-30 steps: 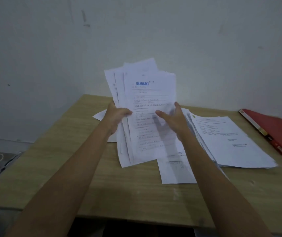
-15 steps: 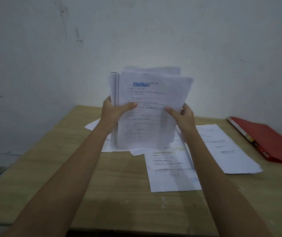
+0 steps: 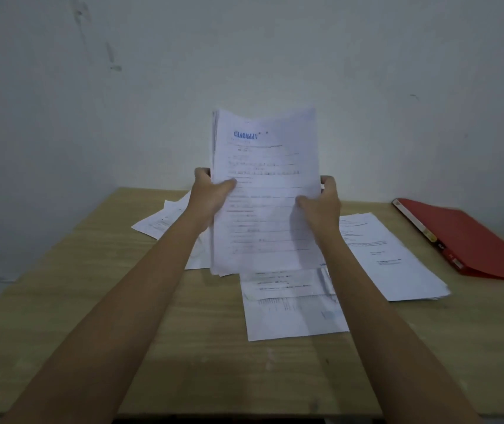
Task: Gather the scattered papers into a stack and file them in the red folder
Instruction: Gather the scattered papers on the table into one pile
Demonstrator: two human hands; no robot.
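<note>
**Papers held upright in both hands, red folder closed and apart**

Stack of papers (image 3: 266, 194) stands upright over the table (image 3: 183, 362), well apart from the red folder (image 3: 470, 240). Whether its bottom edge touches the sheets below can't be told. The top sheet faces the camera. It carries a blue stamp near the top, lettering not the right way round.

Left hand (image 3: 209, 195) grips the stack's edge farther from the folder. The thumb is curled over the front and the fingers go behind, mostly hidden. Right hand (image 3: 321, 206) grips the edge nearer the folder, thumb pressed on the front and fingers wrapped behind, tips just showing past the paper edge.

The folder lies closed and flat on the table, labelled spine turned toward the papers, touching no paper.

A thick pile (image 3: 397, 258) lies flat between the folder and the held stack, near the folder but not touching it. Overlapping loose sheets (image 3: 293, 310) lie below the stack, farther from the folder than that pile. More sheets (image 3: 162, 223) lie on the side of the stack away from the folder, partly hidden by the left forearm.
</note>
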